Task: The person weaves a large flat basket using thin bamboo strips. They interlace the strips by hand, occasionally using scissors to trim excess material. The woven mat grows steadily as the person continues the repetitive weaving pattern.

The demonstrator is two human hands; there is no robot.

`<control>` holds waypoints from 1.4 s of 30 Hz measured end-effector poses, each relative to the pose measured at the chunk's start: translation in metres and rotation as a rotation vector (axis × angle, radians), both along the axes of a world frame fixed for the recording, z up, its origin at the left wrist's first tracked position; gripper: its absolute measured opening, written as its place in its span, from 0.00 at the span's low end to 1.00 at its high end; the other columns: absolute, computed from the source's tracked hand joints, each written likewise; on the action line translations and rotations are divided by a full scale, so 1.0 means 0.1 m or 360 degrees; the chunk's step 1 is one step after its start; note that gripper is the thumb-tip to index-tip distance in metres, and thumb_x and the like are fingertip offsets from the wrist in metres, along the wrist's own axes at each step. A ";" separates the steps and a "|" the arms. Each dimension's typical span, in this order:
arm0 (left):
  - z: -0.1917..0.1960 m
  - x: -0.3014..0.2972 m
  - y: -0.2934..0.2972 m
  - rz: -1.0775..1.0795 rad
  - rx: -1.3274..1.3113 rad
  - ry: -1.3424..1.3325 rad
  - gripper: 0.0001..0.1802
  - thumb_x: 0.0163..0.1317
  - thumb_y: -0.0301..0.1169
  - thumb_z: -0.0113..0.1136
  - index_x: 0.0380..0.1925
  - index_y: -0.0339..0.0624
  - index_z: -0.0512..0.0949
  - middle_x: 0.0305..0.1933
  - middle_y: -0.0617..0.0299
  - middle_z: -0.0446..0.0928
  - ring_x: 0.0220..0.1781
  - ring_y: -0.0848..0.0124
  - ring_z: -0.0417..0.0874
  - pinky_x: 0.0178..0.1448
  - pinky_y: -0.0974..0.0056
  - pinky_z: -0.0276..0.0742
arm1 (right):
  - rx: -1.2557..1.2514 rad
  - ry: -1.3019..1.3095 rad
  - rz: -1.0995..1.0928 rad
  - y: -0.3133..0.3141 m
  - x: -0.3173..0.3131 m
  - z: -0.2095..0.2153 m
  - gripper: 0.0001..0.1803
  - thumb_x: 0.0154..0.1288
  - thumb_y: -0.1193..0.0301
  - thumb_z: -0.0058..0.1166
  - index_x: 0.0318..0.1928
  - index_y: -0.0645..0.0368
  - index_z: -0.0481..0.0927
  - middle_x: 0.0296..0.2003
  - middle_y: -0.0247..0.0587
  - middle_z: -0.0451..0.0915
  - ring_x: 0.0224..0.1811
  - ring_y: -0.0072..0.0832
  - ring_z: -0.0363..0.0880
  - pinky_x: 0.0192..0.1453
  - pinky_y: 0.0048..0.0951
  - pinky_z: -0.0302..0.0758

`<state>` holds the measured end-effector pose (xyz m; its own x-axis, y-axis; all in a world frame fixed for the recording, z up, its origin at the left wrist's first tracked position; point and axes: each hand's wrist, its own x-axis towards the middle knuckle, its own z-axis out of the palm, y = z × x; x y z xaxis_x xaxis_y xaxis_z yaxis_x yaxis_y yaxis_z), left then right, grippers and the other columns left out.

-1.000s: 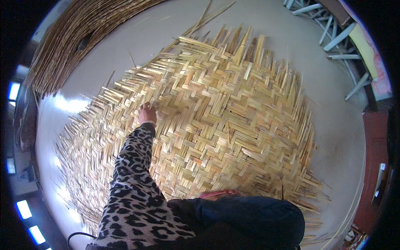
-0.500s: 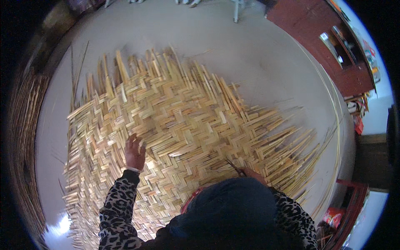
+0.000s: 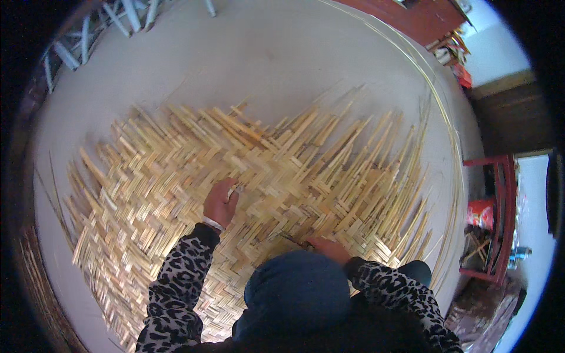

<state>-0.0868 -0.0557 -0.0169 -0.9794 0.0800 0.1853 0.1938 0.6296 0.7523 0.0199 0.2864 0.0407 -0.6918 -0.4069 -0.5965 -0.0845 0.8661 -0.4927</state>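
A large mat of pale split strips (image 3: 176, 200) lies beneath both hands, woven in a zigzag pattern with loose ends fanning out at its far and right edges. Over the middle of the mat, my left hand (image 3: 221, 203) has its fingers curled together; whatever may be in them is hidden. My right hand (image 3: 331, 249) is closed round a slim dark tool (image 3: 291, 237) whose tip points left, low over the weave. The exact kind of tool cannot be made out. A dark blue head covering hides part of the mat near me.
Long thin strips (image 3: 453, 153) curve along the floor at the right. Beyond them stands a red wooden rack (image 3: 500, 235) with a red bag (image 3: 481, 213) in it. Pale stool legs (image 3: 118, 20) are at the far left. A bundle of brown strips (image 3: 44, 288) lies on the left.
The view has swung to the right. My left hand's fingers, spread before, are now curled, and the hand is closer to the right hand. My right hand still holds the dark tool.
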 end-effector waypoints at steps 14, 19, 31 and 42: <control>-0.18 -2.48 1.29 -0.0761 -0.0763 -0.0445 0.16 0.61 0.28 0.53 0.50 0.44 0.78 0.48 0.45 0.79 0.50 0.47 0.80 0.56 0.50 0.75 | -0.0141 -0.0081 -0.0401 0.13 0.24 0.09 0.29 0.64 0.58 0.55 0.62 0.55 0.65 0.46 0.53 0.75 0.49 0.49 0.76 0.51 0.45 0.75; -0.23 -2.68 1.56 -0.0618 -0.1236 -0.0568 0.13 0.61 0.32 0.57 0.43 0.43 0.82 0.47 0.47 0.81 0.52 0.51 0.81 0.53 0.53 0.79 | -0.0225 -0.0112 -0.0458 0.19 0.31 0.06 0.29 0.64 0.59 0.56 0.61 0.55 0.66 0.46 0.51 0.75 0.48 0.49 0.77 0.49 0.45 0.75; -0.33 -2.98 1.54 -0.1372 -0.1970 -0.0161 0.16 0.57 0.38 0.61 0.42 0.43 0.83 0.48 0.52 0.82 0.48 0.56 0.84 0.52 0.53 0.79 | -0.0232 -0.0003 -0.0487 0.17 0.00 0.17 0.30 0.62 0.59 0.57 0.61 0.56 0.67 0.47 0.51 0.77 0.50 0.47 0.77 0.52 0.43 0.75; 0.00 -3.01 1.21 -0.0946 -0.0377 -0.0794 0.09 0.50 0.35 0.62 0.24 0.40 0.82 0.20 0.60 0.80 0.21 0.71 0.82 0.29 0.66 0.79 | -0.0145 0.0166 -0.0475 0.22 -0.66 0.26 0.30 0.63 0.53 0.57 0.59 0.59 0.69 0.45 0.55 0.77 0.49 0.50 0.77 0.53 0.43 0.74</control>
<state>-0.3880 0.0656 -0.0169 -0.7236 0.5953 -0.3492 0.2230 0.6805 0.6980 -0.0463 0.3084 0.0670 -0.8439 -0.2254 -0.4869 0.1124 0.8131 -0.5712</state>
